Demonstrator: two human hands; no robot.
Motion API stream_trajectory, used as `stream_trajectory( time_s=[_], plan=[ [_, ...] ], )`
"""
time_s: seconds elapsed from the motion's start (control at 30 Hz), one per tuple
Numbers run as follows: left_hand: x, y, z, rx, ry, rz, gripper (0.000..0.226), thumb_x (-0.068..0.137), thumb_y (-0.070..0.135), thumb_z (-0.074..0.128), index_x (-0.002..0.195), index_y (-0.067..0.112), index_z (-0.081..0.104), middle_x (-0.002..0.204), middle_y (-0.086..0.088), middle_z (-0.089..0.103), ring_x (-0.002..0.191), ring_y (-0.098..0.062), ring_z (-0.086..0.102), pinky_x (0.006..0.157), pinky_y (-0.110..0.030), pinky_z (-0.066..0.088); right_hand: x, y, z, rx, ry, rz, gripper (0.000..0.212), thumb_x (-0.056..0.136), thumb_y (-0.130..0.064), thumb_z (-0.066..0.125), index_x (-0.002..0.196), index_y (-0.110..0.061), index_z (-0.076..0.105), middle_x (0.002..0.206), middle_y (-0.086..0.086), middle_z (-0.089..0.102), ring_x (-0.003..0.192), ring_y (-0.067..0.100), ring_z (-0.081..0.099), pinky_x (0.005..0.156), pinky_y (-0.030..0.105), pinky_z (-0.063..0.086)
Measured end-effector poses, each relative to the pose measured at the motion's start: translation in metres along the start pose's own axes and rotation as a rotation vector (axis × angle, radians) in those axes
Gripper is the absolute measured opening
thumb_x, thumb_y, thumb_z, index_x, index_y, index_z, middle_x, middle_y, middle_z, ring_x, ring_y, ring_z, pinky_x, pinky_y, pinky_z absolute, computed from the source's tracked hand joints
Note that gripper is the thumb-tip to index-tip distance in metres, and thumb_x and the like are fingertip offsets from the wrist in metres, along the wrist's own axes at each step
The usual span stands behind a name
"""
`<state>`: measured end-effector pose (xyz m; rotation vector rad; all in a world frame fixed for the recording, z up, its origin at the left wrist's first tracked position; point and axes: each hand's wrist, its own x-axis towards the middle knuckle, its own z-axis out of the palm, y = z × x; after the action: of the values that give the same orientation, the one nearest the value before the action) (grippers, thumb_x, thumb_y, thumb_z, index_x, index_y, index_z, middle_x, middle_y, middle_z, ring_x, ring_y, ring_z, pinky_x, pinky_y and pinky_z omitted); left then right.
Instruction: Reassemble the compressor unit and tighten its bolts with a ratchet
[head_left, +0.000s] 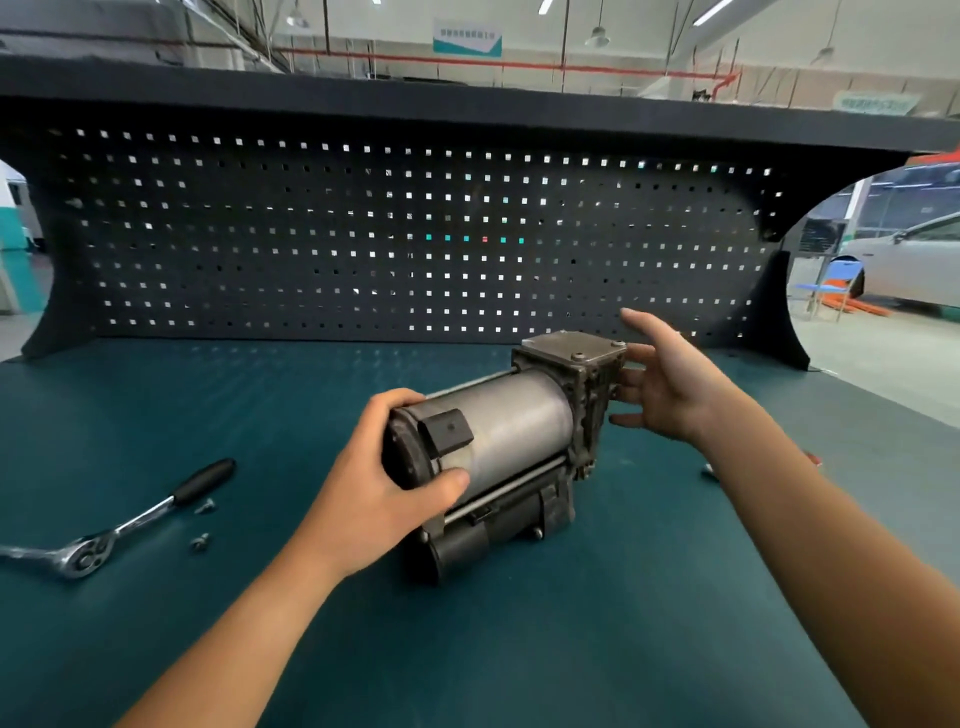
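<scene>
Bright, even light from ceiling strip lamps above the grip leaves a soft shadow under the compressor below the left hand and a dull sheen just beyond it, with the pegboard behind backlit, while the wide lens bows the shelf.

- A vehicle workshop hall, seen from a workbench topped with a teal mat.
- A dark perforated tool panel stands at the back of the bench, under a shelf.
- A ratchet and loose bolts lie on the mat, near a worn metal compressor unit.
- To the right, beyond the bench, a white car is parked on a bare floor, with a blue folding chair near it.
- Overhead are hanging lamps, strip lights and a red pipe.
</scene>
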<state>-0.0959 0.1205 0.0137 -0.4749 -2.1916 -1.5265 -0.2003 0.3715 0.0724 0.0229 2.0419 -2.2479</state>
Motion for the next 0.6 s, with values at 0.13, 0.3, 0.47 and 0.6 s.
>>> stream_trajectory(
  time_s=[0.13, 0.3, 0.47, 0.6],
  plan=[
    [-0.002, -0.003, -0.002, 0.005, -0.047, 0.043, 0.060, 0.051, 0.048, 0.065, 0.106, 0.039, 0.044, 0.093, 0.033, 0.054, 0.085, 0.008, 0.054, 0.071, -0.002, 0.039, 0.004, -0.021, 0.011, -0.265, 0.013, 0.056, 0.046, 0.081, -0.058, 0.055, 0.101, -0.016, 0.059, 0.078, 0.001, 0.062, 0.078, 0.020, 0.056, 0.091, 0.047, 0.032],
    [-0.001, -0.005, -0.004, -0.014, -0.052, 0.044, 0.062, 0.051, 0.048, 0.064, 0.108, 0.039, 0.042, 0.093, 0.035, 0.054, 0.085, 0.009, 0.054, 0.070, -0.001, 0.039, 0.006, -0.021, 0.019, -0.265, 0.006, 0.088, 0.024, 0.082, -0.041, 0.064, 0.093, -0.020, 0.060, 0.072, 0.003, 0.065, 0.063, 0.022, 0.060, 0.078, 0.042, 0.047],
    [-0.003, -0.007, -0.003, -0.075, -0.056, -0.008, 0.075, 0.053, 0.061, 0.061, 0.120, 0.048, 0.030, 0.102, 0.050, 0.045, 0.099, 0.027, 0.044, 0.077, 0.005, 0.034, 0.005, -0.015, 0.015, -0.127, -0.043, 0.079, 0.014, 0.091, -0.028, 0.054, 0.096, -0.015, 0.057, 0.060, 0.002, 0.064, 0.047, 0.017, 0.060, 0.057, 0.032, 0.048],
    [0.001, 0.001, 0.003, -0.565, 0.093, -0.249, 0.049, 0.071, 0.075, 0.048, 0.114, 0.053, 0.048, 0.124, 0.012, 0.060, 0.112, 0.003, 0.056, 0.093, -0.028, 0.043, 0.000, -0.012, 0.015, -0.054, -0.040, 0.042, 0.013, 0.092, -0.025, 0.053, 0.091, -0.013, 0.057, 0.055, 0.001, 0.064, 0.043, 0.015, 0.060, 0.050, 0.026, 0.049]
  ],
)
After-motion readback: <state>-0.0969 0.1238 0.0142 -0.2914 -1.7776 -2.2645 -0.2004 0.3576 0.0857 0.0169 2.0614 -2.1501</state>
